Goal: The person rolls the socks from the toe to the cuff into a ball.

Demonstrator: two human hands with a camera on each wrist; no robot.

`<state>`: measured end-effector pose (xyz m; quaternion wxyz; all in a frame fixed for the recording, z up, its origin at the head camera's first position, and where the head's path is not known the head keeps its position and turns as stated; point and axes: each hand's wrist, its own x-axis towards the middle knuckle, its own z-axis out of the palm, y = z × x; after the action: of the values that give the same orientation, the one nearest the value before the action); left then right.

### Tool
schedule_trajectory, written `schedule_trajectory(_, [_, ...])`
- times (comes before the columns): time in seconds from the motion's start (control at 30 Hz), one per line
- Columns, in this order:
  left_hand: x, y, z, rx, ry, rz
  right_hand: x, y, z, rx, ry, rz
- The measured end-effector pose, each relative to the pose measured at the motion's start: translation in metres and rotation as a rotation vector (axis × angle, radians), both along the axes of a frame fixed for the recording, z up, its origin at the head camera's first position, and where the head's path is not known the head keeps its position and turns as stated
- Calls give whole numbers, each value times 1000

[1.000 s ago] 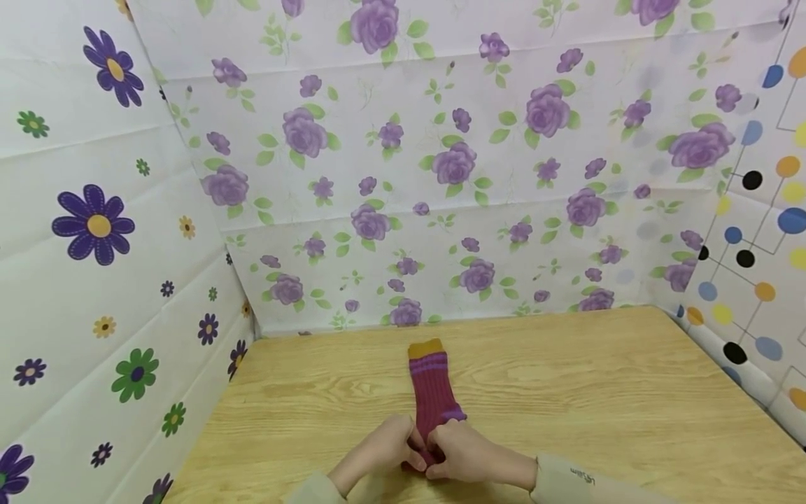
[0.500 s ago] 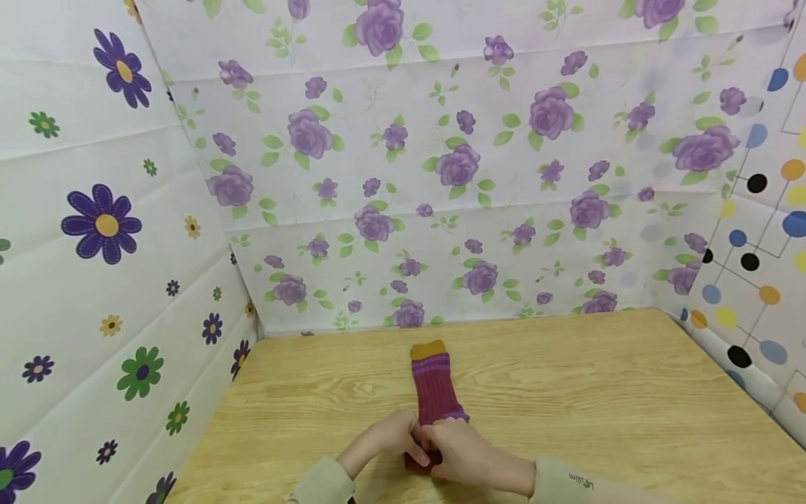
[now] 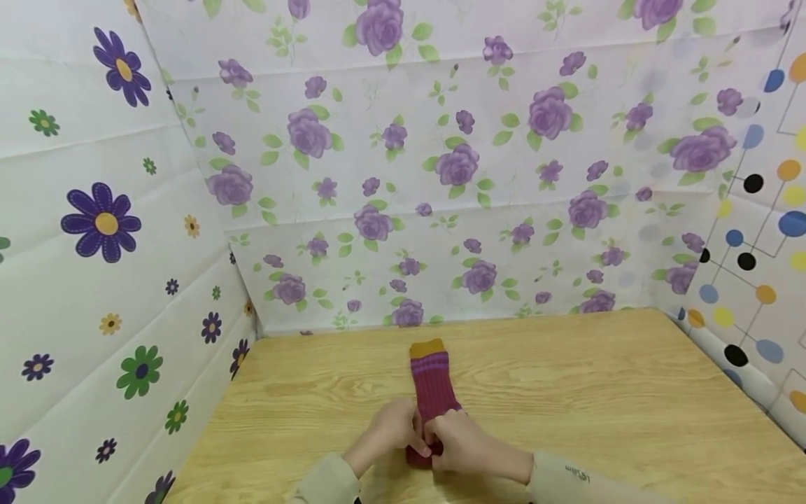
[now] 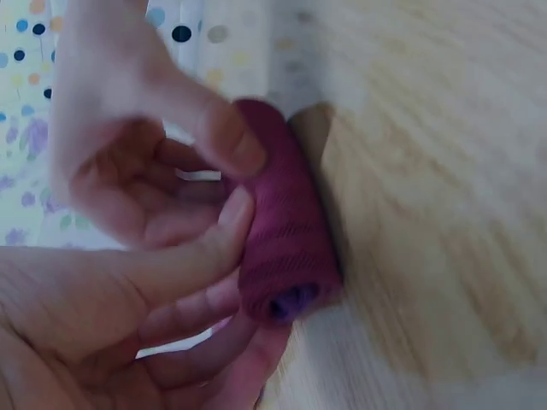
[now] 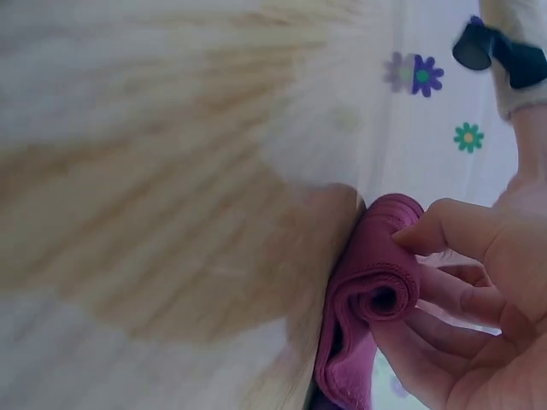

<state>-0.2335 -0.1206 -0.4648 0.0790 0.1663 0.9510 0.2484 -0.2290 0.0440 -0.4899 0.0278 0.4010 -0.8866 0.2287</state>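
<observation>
A maroon ribbed sock (image 3: 434, 392) lies lengthwise on the wooden table, its mustard cuff and purple stripes at the far end. The near end is coiled into a roll (image 4: 286, 213), with a spiral edge in the right wrist view and purple cloth inside it in the left wrist view. My left hand (image 3: 393, 425) pinches the roll at its left side, thumb on top and fingers behind it. From the right, my right hand (image 3: 462, 442) grips the other end and covers the purple heel. The hands nearly meet over the roll.
The wooden tabletop (image 3: 554, 378) reaches back to a white sheet with purple roses (image 3: 457, 166). Daisy-printed cloth (image 3: 101, 222) stands along the left, dotted cloth (image 3: 769, 350) along the right. A dark wrist device (image 5: 504, 53) is on the left forearm.
Both hands have moved slightly away from me along the sock, with the rolled end between their fingers. The purple heel, visible earlier, is now mostly covered by the right hand.
</observation>
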Motion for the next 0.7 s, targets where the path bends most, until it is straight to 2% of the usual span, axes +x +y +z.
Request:
schedule_trajectory(0.13, [8,4,2,-3,122,1,-6,2,0,-22,-64,7])
schedule_trajectory(0.27, [13,7,3,-7,190,-2,-10,4,-2,-48,-137,11])
schedule_trajectory(0.47, [20,8,1,-165,312,-104,-17,4,-4,-105,-273,27])
schedule_trajectory(0.6, [23,10,1,-201,312,-157,-21,5,-4,-131,-352,24])
schedule_trajectory(0.7, [22,10,2,-217,270,-203,-23,6,-3,-145,-390,11])
